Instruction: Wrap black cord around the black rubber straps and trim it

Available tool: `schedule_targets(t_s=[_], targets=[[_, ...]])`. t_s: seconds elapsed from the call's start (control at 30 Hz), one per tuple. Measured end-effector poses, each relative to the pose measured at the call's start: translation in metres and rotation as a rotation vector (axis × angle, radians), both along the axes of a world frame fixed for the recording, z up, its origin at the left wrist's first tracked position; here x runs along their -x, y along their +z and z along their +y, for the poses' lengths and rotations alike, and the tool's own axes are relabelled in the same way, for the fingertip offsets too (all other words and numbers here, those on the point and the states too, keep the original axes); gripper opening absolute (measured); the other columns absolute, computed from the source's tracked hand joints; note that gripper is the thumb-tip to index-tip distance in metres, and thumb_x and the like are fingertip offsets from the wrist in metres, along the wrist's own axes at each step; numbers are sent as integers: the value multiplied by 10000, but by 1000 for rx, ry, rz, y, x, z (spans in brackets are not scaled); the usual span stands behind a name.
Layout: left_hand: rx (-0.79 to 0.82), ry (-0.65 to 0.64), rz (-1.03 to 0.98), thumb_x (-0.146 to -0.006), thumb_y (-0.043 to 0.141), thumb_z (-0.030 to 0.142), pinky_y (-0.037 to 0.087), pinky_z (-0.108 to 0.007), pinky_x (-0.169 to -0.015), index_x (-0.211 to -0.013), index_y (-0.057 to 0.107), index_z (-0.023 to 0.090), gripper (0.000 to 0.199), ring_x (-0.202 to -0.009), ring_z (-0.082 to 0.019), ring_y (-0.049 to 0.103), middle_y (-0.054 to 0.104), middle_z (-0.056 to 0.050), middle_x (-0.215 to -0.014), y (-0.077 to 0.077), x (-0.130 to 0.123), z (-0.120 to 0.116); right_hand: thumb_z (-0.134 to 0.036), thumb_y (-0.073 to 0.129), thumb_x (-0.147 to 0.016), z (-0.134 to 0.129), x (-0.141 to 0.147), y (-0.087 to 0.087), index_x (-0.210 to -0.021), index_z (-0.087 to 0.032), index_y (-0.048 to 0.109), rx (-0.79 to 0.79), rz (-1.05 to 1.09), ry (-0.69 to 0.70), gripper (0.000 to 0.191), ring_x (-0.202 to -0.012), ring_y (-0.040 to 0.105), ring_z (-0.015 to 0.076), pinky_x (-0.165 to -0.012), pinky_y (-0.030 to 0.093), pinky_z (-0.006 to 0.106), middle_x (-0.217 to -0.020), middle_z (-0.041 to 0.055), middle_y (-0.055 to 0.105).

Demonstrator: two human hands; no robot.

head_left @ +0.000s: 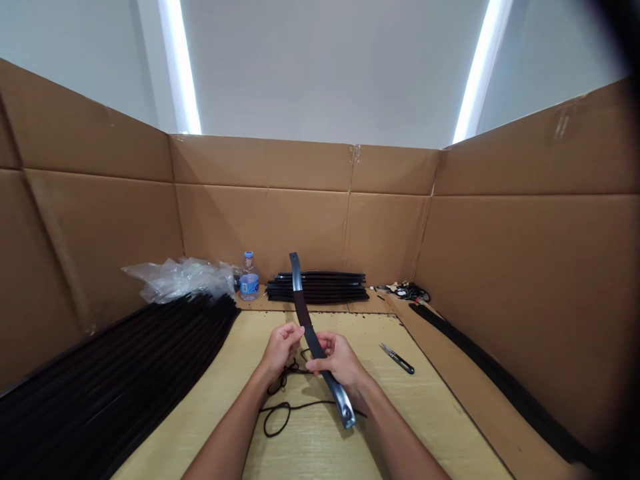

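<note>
Curved metal strip (314,341), dark-covered along its middle with both bright ends bare, held clear above the centre of a pale wood-grain surface (300,453). Long axis runs from about 12 o'clock, upper end raised, down to about 5 o'clock, lower end nearest the person; the bow is gentle. One strip is in hand; the stacks show no visible change in state from it at this view.

Right hand (337,365): fingers closed around the strip's dark middle, holding it firmly. Left hand (281,350): fingers curled, just beside the strip; whether they touch it cannot be told.

Associated items: thin black cord (285,417), looped loosely on the surface beneath the hands; small snips (397,359) at 3 o'clock. Large stack of long black strips (115,373) at 9 o'clock; shorter black stack (316,288) at 12 o'clock; water bottle (249,279) and clear plastic wrapping (180,279) at 11 o'clock; tangled dark bundle (407,291) at 1 o'clock. Cardboard walls (300,227) enclose all three far sides.
</note>
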State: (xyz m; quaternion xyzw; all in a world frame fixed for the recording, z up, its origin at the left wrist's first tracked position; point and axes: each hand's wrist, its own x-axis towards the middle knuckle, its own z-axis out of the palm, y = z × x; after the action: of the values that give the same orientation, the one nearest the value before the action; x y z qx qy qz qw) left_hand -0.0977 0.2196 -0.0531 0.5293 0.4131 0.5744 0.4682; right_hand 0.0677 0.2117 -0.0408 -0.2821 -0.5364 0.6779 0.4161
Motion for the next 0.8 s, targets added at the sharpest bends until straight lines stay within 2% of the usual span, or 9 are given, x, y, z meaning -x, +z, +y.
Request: schedule_targets(t_s=[0.07, 0.17, 0.23, 0.33, 0.47, 0.57, 0.67, 0.8], targets=[[-22, 34, 28, -693, 686, 569, 110, -192, -397, -645, 450, 172, 465, -395, -45, 194, 278, 94, -453, -2, 1, 1, -279, 888, -366, -2, 0, 0, -952, -132, 521, -18, -27, -15, 707, -591, 555, 57, -489, 482, 181, -763, -23, 599], [-48, 73, 59, -694, 687, 561, 125, -196, -410, -633, 471, 162, 458, -410, -49, 215, 294, 85, -457, -5, 4, 3, -398, 855, -459, -6, -1, 0, -1061, -186, 432, -6, -81, 43, 766, -612, 600, 81, -466, 467, 179, -894, 6, 636], [-49, 88, 63, -696, 686, 560, 134, -196, -417, -627, 474, 158, 460, -418, -50, 222, 297, 83, -460, -7, 6, 4, -490, 805, -535, -5, -1, -1, -1104, -196, 387, -24, -105, 70, 765, -532, 560, 55, -437, 409, 148, -872, 19, 658], [-21, 102, 34, -690, 685, 570, 117, -198, -410, -639, 464, 164, 465, -406, -49, 207, 278, 91, -455, -10, 8, 8, -586, 716, -619, 0, 1, -2, -1146, -174, 433, -10, -71, 53, 726, -493, 502, 28, -440, 363, 133, -808, 30, 664], [20, 61, -3, -684, 671, 599, 89, -199, -399, -674, 500, 159, 472, -388, -49, 178, 249, 101, -440, -12, 9, 9, -486, 770, -595, 2, 3, -4, -1173, -175, 508, 129, -11, 1, 707, -507, 490, 28, -456, 377, 147, -757, 7, 630], [21, 21, -21, -722, 649, 588, 91, -196, -400, -708, 527, 147, 458, -393, -46, 173, 254, 97, -455, -11, 7, 6, -413, 799, -574, 0, 5, -5, -1080, -156, 543, 212, 46, -35, 622, -520, 497, 30, -477, 419, 161, -700, -20, 579], [20, 8, 8, -762, 630, 566, 90, -195, -402, -736, 536, 145, 432, -392, -45, 175, 264, 95, -457, -9, 5, 3, -423, 787, -594, -1, 9, -8, -958, -138, 561, 233, 81, -45, 514, -521, 500, 29, -466, 431, 166, -699, -20, 563], [36, 21, 10, -733, 659, 565, 83, -201, -390, -701, 494, 160, 438, -387, -46, 162, 257, 101, -440, -7, 5, 2, -404, 813, -563, -1, 13, -10, -950, -151, 559, 233, 59, -98, 527, -529, 510, 36, -460, 469, 187, -705, -26, 560]])
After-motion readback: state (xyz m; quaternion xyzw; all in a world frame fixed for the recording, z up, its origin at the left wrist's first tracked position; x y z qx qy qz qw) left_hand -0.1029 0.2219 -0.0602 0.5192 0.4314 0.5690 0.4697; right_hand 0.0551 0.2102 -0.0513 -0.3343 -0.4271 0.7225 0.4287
